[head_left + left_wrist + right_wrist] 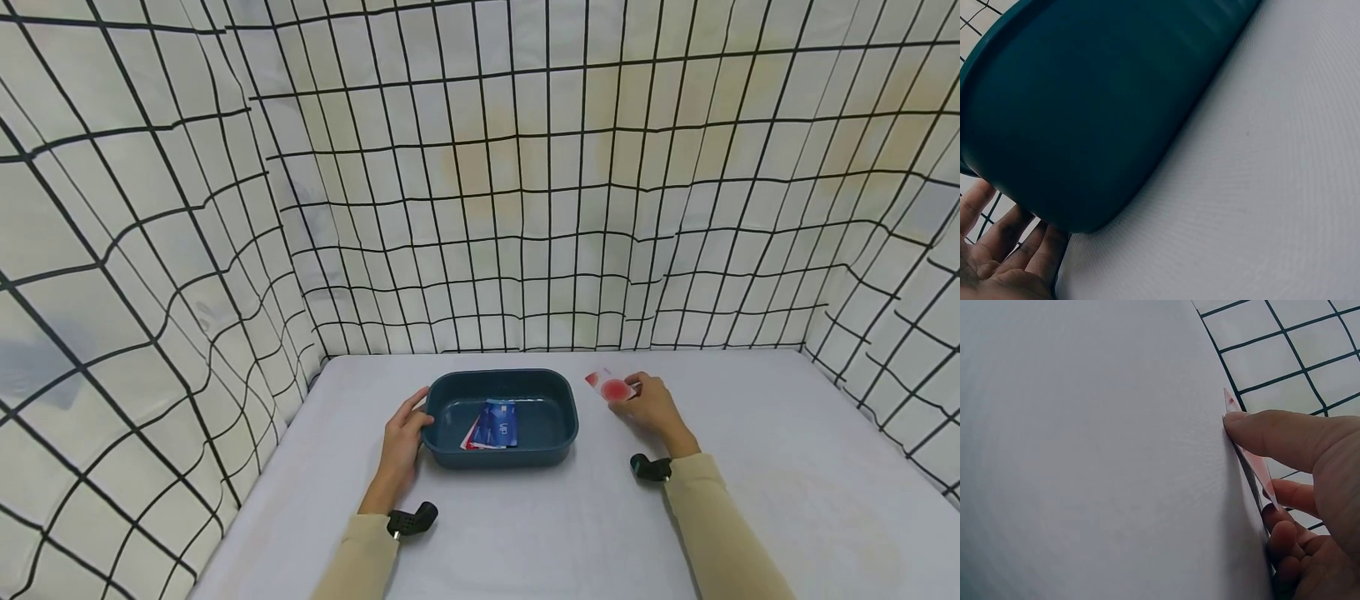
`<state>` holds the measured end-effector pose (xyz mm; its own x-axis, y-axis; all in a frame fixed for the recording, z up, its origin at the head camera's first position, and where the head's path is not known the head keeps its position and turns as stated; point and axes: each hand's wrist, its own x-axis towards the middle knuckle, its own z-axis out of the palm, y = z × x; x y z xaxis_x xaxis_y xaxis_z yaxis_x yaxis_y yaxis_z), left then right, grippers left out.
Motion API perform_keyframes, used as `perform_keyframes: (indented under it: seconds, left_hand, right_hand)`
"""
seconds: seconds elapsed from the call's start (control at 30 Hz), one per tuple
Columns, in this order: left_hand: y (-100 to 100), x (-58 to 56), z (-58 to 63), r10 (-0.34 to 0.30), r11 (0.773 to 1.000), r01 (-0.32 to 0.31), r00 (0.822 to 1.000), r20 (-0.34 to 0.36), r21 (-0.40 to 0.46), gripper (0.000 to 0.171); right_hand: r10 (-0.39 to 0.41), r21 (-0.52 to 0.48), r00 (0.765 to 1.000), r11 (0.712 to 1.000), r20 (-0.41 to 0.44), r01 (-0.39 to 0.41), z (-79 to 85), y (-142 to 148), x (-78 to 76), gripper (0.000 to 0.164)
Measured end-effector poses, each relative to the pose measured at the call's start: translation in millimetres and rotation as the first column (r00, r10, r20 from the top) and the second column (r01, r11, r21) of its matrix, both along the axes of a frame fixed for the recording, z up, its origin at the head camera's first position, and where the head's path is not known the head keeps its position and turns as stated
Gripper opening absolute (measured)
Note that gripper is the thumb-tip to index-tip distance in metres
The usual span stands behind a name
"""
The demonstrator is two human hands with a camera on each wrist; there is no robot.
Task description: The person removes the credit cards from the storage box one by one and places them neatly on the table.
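A dark teal oblong tub (498,457) sits on the white-covered table. Inside it lie several cards, with a blue card (497,423) marked "VIP" on top and a red-and-white edge showing beneath. My left hand (402,437) rests against the tub's left end, fingers (1007,231) extended along the outer wall and the thumb at the rim. Right of the tub, my right hand (651,408) pinches a white card with red patches (611,387) between thumb and fingers. In the right wrist view this card (1254,462) appears almost edge-on, tilted close to the tabletop.
White cloth walls with a black grid (480,208) stand behind and on both sides of the table (540,533). Each wrist wears a black camera, one on the left (412,521) and one on the right (649,468).
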<state>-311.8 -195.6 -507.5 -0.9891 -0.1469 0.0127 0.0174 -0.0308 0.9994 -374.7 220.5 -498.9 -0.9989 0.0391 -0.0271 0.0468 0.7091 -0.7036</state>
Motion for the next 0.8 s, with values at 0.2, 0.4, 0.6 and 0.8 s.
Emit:
perform_keyframes:
  seconds: [0.2,0.4,0.6,0.8]
  left_hand:
    - [0.4,0.2,0.3,0.009,1.000,-0.009,1.000,0.000,-0.003,0.053]
    - [0.9,0.6,-0.1,0.002,1.000,-0.002,1.000,-0.002,-0.008,0.053]
    - [0.4,-0.5,0.4,0.001,1.000,-0.001,1.000,-0.001,-0.006,0.054]
    - [-0.3,-0.3,1.3,0.004,1.000,-0.004,1.000,0.007,-0.001,0.054]
  right_hand:
    - [-0.006,0.010,1.000,1.000,0.005,0.006,-1.3,1.6,-1.5,0.062]
    - [-0.007,0.028,1.000,1.000,0.002,0.007,-2.3,2.8,-2.3,0.059]
    - [-0.014,0.045,1.000,0.999,0.000,0.014,1.0,1.9,-0.6,0.058]
    - [-0.038,0.068,0.999,0.997,0.017,0.037,2.8,-2.5,2.7,0.056]
